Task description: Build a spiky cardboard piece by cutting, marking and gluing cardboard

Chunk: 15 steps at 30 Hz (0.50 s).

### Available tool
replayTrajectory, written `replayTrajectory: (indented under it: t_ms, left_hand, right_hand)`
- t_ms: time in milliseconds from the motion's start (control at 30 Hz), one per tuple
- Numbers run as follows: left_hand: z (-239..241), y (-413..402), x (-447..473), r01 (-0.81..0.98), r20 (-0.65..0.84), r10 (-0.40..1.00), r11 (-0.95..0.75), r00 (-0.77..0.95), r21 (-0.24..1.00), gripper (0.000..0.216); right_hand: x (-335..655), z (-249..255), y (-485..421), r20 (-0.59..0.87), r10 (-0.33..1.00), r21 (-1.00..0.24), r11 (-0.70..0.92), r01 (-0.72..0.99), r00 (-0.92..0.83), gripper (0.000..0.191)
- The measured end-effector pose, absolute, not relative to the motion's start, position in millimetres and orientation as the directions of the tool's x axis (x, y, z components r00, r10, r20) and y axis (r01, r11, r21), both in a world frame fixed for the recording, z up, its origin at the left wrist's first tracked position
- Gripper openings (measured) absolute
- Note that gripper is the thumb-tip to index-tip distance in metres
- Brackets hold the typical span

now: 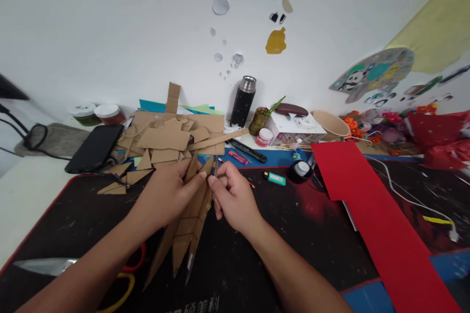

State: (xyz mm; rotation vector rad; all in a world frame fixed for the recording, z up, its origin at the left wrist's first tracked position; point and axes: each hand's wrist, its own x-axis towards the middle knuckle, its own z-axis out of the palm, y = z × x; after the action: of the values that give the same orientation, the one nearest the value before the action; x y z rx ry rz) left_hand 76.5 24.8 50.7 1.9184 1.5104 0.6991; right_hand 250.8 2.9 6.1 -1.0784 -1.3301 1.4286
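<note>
Long pointed cardboard pieces (185, 227), joined side by side and marked with dark cross lines, stand over the black mat in the middle. My left hand (178, 186) is closed on them near the upper end, thumb across the front. My right hand (233, 195) pinches at the right edge of the same cardboard, close to the left thumb; whether it grips the edge or some small thing there is hidden by the fingers. Under my left forearm lie scissors (127, 286) with red and yellow handles, their blades pointing left.
Cardboard scraps (165, 137) are heaped behind my left hand, beside a black phone (96, 147). Further back stand a black flask (243, 101) and a white box (297, 127). A green lighter (275, 178), a black cutter (247, 150) and red card (382, 220) lie rightward.
</note>
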Motion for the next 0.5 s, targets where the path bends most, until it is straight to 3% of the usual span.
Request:
replayTrajectory:
  t_ms: [500]
  left_hand:
    - [55.0,21.5,76.3,0.676,0.079,0.975,-0.201,0.206,0.709,0.036]
  right_hand:
    - [250.1,6.2,0.6,0.011,0.974,-0.998,-0.004,-0.068,-0.227,0.026]
